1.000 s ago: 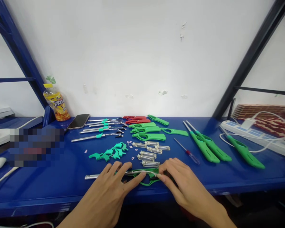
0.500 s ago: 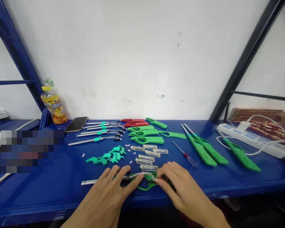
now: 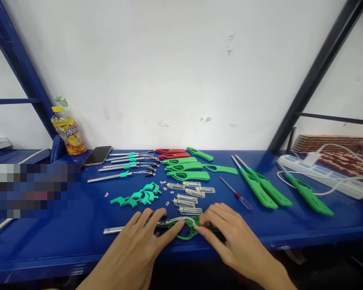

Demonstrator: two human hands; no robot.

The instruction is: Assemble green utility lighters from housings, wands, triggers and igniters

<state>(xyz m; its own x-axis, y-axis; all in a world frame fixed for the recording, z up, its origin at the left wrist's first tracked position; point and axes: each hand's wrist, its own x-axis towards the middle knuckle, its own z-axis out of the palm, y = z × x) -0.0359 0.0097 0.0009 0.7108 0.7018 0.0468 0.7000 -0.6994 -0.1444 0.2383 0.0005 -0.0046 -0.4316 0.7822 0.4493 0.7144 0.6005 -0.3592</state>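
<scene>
An opened green lighter casing (image 3: 186, 238) lies at the table's front edge, its metal tube (image 3: 113, 230) pointing left. Across it my left hand (image 3: 142, 237) is closed, the thumb and fingers pressing on the casing and the tube's base. A white wire (image 3: 188, 218) arches over the casing between my hands. My right hand (image 3: 230, 233) grips the casing's right end, thumb and index fingertip close together at the wire's bend. The fingers hide much of the inside. Just behind are several clear fuel tanks (image 3: 191, 210) and teal triggers (image 3: 134, 198).
Metal tubes with wires (image 3: 109, 177), red casing halves (image 3: 171, 151) and green casing halves (image 3: 196, 175) lie farther back. To the right are a screwdriver (image 3: 244, 202), long green lighters (image 3: 261, 193) and a power strip (image 3: 323, 176). A phone (image 3: 98, 156) and bottle (image 3: 69, 135) stand back left.
The camera view has shifted slightly. Both hands stay on the green lighter casing, with only small finger movements at the white wire.
</scene>
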